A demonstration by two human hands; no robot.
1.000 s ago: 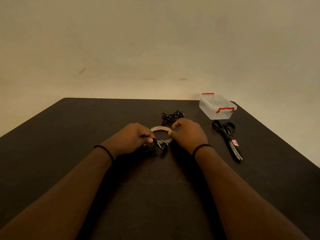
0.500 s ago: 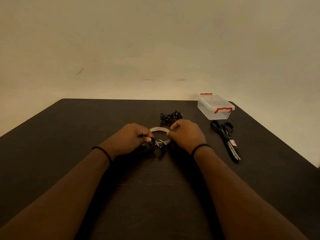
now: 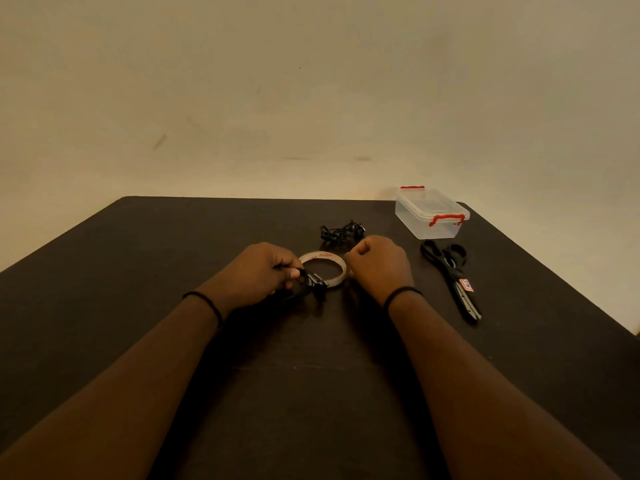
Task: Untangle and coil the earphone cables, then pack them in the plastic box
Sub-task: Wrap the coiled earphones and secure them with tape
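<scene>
— What's in the plastic box (image 3: 431, 216)?

— I can't make out anything through its clear walls. The lid is on, with a red clip at each end. It sits at the far right corner of the table (image 3: 138, 258), close to that rounded edge.

— And your hands?

— My left hand (image 3: 258, 273) has its fingers curled around a coiled black earphone cable (image 3: 308, 287), thumb pressing on top. The coil lies just beside the near-left rim of a roll of tape (image 3: 323, 270), seemingly touching it. My right hand (image 3: 377, 263) is curled at the right side of the roll, fingertips against its rim; whether they pinch the tape end, I cannot tell.

— Any other cables?

— A tangled black bundle (image 3: 342, 232) lies on the table just beyond the tape, between my hands and the far edge, well left of the box.

— Room to move?

— Scissors (image 3: 452, 277) lie closed to my right, just in front of the box, blades pointing towards me. The left half of the table and the near stretch under my forearms are bare dark surface. The right edge runs close behind the scissors.
</scene>
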